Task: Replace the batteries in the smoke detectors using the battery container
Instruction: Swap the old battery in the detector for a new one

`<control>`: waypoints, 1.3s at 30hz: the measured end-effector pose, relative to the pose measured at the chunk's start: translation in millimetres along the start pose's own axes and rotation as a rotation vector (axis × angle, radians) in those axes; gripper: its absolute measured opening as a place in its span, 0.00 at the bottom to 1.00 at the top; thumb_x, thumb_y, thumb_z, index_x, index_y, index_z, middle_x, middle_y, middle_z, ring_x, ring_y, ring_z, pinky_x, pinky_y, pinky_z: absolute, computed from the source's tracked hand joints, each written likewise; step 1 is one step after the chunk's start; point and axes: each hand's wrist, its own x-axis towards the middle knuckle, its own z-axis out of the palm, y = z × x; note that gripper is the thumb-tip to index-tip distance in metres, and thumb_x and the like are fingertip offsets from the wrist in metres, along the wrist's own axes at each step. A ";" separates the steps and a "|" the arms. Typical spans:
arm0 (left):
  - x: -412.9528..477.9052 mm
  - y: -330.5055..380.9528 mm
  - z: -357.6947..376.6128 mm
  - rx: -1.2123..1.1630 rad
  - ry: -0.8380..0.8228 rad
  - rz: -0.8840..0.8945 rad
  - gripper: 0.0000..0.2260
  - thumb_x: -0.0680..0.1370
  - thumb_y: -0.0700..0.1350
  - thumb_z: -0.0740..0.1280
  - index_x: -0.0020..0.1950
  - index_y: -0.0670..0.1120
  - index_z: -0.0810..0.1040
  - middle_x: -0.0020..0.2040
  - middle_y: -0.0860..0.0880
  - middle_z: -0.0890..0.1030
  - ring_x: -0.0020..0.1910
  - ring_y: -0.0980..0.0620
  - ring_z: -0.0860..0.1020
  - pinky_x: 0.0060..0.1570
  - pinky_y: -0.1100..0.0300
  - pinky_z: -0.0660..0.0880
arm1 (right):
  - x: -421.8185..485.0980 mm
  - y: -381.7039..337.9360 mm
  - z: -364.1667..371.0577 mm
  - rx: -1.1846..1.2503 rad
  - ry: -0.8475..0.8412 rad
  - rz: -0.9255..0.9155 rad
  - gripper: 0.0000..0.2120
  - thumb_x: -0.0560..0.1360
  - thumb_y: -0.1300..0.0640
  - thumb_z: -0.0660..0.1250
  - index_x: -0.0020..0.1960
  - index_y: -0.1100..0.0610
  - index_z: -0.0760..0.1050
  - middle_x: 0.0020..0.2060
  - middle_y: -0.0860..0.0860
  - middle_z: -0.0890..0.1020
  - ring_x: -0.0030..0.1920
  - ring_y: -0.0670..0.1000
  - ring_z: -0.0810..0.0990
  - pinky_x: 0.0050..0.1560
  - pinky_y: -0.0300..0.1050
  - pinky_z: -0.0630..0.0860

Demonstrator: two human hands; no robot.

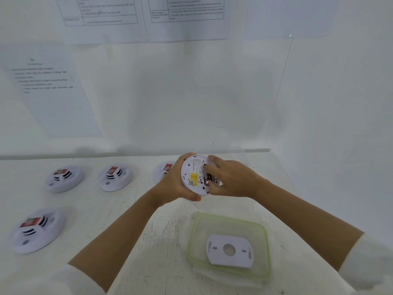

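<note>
Held smoke detector [194,175]: lifted above the middle of the desk [95,201], toward its far edge, back face turned up to the camera. Yellow label and battery bay are both visible.

Left hand [170,184]: fingers wrapped round the detector's left rim from beneath, clamping it steady.

Right hand [230,177]: comes in from the right, fingers curled over the batteries [207,177] in the bay, thumb at their near end. They look pinched; whether seating or pulling, cannot tell.

Key relation: the batteries' long axis runs far-to-near across the detector back, and the right hand crosses it from the right. The right hand is the working hand and the left only braces.

Green-rimmed tray [263,231]: sits at the desk's near right, below the hands, with a white mounting plate [229,258] lying in it.

Four more detectors, face up: three along the far edge [64,178] [114,176] [161,169], the last half hidden behind the left hand, and one near the left edge [36,231].
</note>
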 end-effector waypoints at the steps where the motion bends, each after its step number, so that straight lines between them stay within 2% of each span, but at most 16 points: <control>1: -0.3 0.4 -0.2 -0.003 0.001 0.003 0.44 0.55 0.32 0.76 0.69 0.44 0.63 0.57 0.50 0.75 0.53 0.62 0.77 0.43 0.66 0.77 | -1.1 0.6 -1.2 0.003 -0.025 0.017 0.18 0.70 0.49 0.57 0.46 0.62 0.75 0.44 0.62 0.79 0.22 0.54 0.69 0.20 0.41 0.69; 3: -0.3 1.5 -1.4 -0.018 0.003 0.003 0.44 0.55 0.32 0.76 0.68 0.45 0.63 0.58 0.49 0.75 0.54 0.61 0.76 0.44 0.65 0.77 | -3.4 2.7 -5.0 0.032 -0.071 0.068 0.21 0.72 0.46 0.56 0.52 0.61 0.75 0.56 0.62 0.78 0.30 0.58 0.77 0.27 0.44 0.75; 5: 0.4 2.6 -3.4 -0.040 0.002 0.005 0.45 0.55 0.33 0.77 0.68 0.46 0.62 0.59 0.48 0.74 0.55 0.58 0.76 0.45 0.63 0.78 | -5.5 4.1 -8.6 0.089 -0.069 0.134 0.22 0.74 0.43 0.59 0.60 0.57 0.73 0.67 0.59 0.71 0.45 0.59 0.80 0.41 0.48 0.77; 7: 0.7 4.1 -4.9 -0.053 -0.004 0.012 0.46 0.53 0.37 0.78 0.68 0.48 0.62 0.60 0.48 0.74 0.58 0.55 0.75 0.46 0.61 0.78 | -7.9 4.7 -10.9 0.170 -0.079 0.209 0.23 0.74 0.43 0.64 0.65 0.53 0.70 0.72 0.52 0.64 0.58 0.54 0.76 0.54 0.45 0.73; 9: 1.0 5.5 -5.2 -0.055 -0.009 0.016 0.45 0.53 0.39 0.78 0.68 0.49 0.62 0.60 0.48 0.74 0.59 0.53 0.74 0.46 0.61 0.78 | -7.9 3.1 -13.3 0.251 -0.074 0.270 0.26 0.73 0.43 0.66 0.68 0.50 0.67 0.72 0.49 0.63 0.65 0.50 0.71 0.59 0.41 0.68; 12: 0.9 6.9 -5.0 -0.048 -0.014 0.024 0.45 0.55 0.36 0.78 0.68 0.48 0.62 0.60 0.48 0.73 0.59 0.52 0.74 0.46 0.61 0.78 | -5.3 0.8 -14.6 0.376 -0.038 0.322 0.28 0.70 0.45 0.70 0.68 0.51 0.69 0.69 0.48 0.66 0.64 0.48 0.70 0.58 0.35 0.67; 19: -1.5 10.2 -7.1 -0.007 0.007 0.035 0.45 0.52 0.44 0.78 0.66 0.53 0.63 0.59 0.52 0.74 0.58 0.56 0.75 0.48 0.60 0.78 | 4.5 -0.4 -18.4 0.553 0.002 0.419 0.26 0.63 0.51 0.78 0.59 0.53 0.76 0.60 0.48 0.72 0.59 0.47 0.71 0.59 0.43 0.70; 23: -1.2 8.6 -7.7 0.011 -0.007 0.032 0.45 0.54 0.39 0.78 0.67 0.50 0.62 0.60 0.51 0.73 0.58 0.58 0.75 0.47 0.63 0.77 | 8.3 1.3 -18.5 0.565 -0.001 0.416 0.25 0.61 0.52 0.79 0.56 0.53 0.77 0.54 0.46 0.73 0.56 0.47 0.73 0.57 0.42 0.71; 26: -0.5 6.3 -8.2 0.011 -0.012 0.031 0.45 0.55 0.35 0.77 0.68 0.48 0.61 0.60 0.51 0.73 0.57 0.61 0.75 0.46 0.64 0.77 | 11.9 3.6 -18.7 0.570 -0.019 0.408 0.24 0.60 0.54 0.80 0.53 0.53 0.76 0.52 0.47 0.73 0.54 0.48 0.73 0.55 0.41 0.72; 32: -0.9 5.4 -8.7 -0.009 0.002 0.045 0.43 0.56 0.33 0.76 0.67 0.50 0.62 0.59 0.50 0.73 0.55 0.61 0.75 0.46 0.64 0.77 | 16.7 3.3 -20.0 0.595 -0.037 0.411 0.23 0.60 0.56 0.79 0.50 0.50 0.73 0.52 0.47 0.72 0.54 0.49 0.73 0.55 0.43 0.73; 39: -3.0 2.1 -11.3 0.022 0.004 0.057 0.43 0.56 0.37 0.78 0.67 0.50 0.62 0.60 0.51 0.73 0.57 0.59 0.74 0.48 0.64 0.77 | 18.4 1.6 -20.6 0.587 -0.073 0.396 0.23 0.60 0.55 0.79 0.48 0.47 0.70 0.52 0.47 0.72 0.54 0.49 0.72 0.52 0.42 0.73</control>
